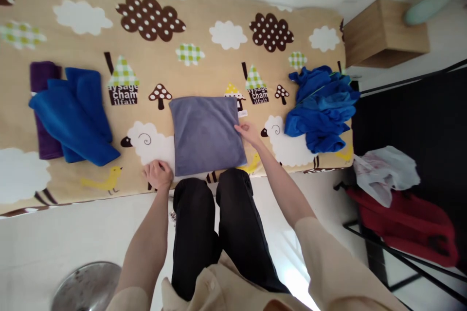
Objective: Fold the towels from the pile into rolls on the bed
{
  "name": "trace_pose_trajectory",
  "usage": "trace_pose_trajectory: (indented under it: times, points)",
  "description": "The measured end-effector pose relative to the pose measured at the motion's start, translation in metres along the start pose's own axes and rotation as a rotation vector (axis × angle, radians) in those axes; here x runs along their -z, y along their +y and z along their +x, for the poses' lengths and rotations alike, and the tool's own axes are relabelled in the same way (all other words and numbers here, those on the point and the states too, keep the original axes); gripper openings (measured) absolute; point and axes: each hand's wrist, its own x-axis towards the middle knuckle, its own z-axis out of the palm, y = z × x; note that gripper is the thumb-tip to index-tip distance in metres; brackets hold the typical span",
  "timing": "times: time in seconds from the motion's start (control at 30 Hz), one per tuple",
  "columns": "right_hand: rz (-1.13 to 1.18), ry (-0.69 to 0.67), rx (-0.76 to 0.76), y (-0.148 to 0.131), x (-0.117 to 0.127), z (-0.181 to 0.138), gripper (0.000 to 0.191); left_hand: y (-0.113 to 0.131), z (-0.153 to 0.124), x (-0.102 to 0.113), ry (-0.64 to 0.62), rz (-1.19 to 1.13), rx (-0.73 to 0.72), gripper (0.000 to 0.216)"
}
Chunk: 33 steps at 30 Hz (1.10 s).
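A grey-blue cloth (pixel 207 133) lies spread flat on the patterned bedsheet in front of my knees, with a small white label (pixel 242 113) at its right edge. My right hand (pixel 248 133) pinches that right edge between thumb and fingers. Left of the cloth, near the bed's front edge, my left hand (pixel 158 174) rests on the sheet with its fingers curled in and nothing seen in them. Folded blue cloths (pixel 78 114) lie partly over a folded purple cloth (pixel 45 150) at the far left. A crumpled blue cloth pile (pixel 321 107) sits at the right.
The bedsheet (pixel 204 75) covers a long bed against a white wall. A wooden box shelf (pixel 383 34) is at the back right. Beyond the bed's right end are a white plastic bag (pixel 388 170) and a red bag (pixel 408 226). A round metal stool (pixel 87 289) stands at lower left.
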Motion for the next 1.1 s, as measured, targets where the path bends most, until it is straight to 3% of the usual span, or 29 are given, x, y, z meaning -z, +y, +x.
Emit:
trace_pose_trajectory:
  times: [0.1,0.2,0.37,0.57,0.67,0.77,0.9,0.97,1.1]
  points:
    - [-0.147,0.149,0.06,-0.021,-0.013,0.061,0.041,-0.003,0.001,-0.002,-0.035,0.0,0.001,0.022]
    - [-0.29,0.187,0.124,-0.036,-0.02,0.101,0.031,-0.004,0.002,-0.002,-0.055,-0.035,0.02,0.023]
    - [-0.498,0.151,0.162,-0.047,-0.016,0.115,0.02,-0.005,0.002,-0.005,-0.072,-0.081,0.039,0.021]
    - [-0.537,0.278,0.147,-0.047,-0.01,0.121,0.036,-0.007,0.002,-0.01,-0.073,-0.014,0.037,0.015]
    - [-0.578,0.4,0.183,-0.05,-0.025,0.105,0.048,-0.007,0.002,-0.011,-0.074,0.013,0.024,0.014]
    - [-0.671,0.463,0.306,-0.05,-0.052,0.065,0.055,-0.008,0.002,-0.01,-0.079,0.03,0.017,0.014]
    - [-0.818,0.182,0.471,-0.027,-0.073,0.013,0.059,-0.009,0.001,-0.011,-0.072,0.039,0.001,0.014]
    - [-0.871,0.114,0.441,-0.01,-0.069,0.0,0.06,-0.009,0.0,-0.011,-0.059,0.038,-0.006,0.015]
    - [-0.882,0.266,0.218,0.014,-0.06,-0.02,0.063,-0.01,0.0,-0.011,-0.04,0.046,-0.023,0.017]
